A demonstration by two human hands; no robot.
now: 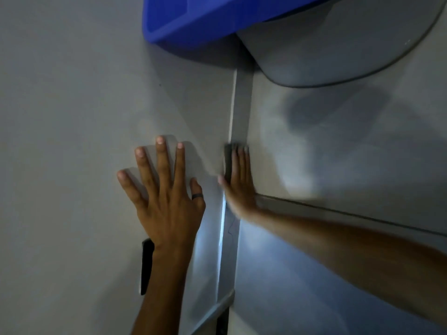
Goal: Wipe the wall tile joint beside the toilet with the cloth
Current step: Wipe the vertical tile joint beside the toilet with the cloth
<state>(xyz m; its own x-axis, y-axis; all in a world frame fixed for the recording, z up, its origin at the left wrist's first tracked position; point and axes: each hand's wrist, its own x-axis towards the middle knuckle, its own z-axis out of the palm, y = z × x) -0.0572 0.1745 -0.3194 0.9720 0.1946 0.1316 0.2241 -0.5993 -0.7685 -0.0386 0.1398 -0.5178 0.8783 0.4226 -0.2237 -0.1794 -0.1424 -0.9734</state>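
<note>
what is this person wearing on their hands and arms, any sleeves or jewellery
Both forearms are bare, with no sleeves in view. The left hand wears a dark band ring on one finger, and a black strap or band shows at the left wrist. The right hand is blurred; no ring or glove can be made out on it.

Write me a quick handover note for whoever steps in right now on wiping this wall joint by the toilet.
Left hand: flat on the wall tile, fingers spread, holding nothing, a dark ring on one finger.
Right hand: blurred, pressing a small dark cloth under its fingertips onto the vertical tile joint.
Toilet sits above the joint in this view, beside a blue container.
Done: cannot tell how much of the joint is wiped.
Left: judging by the hand's position, run the cloth along the rest of the joint.
</note>
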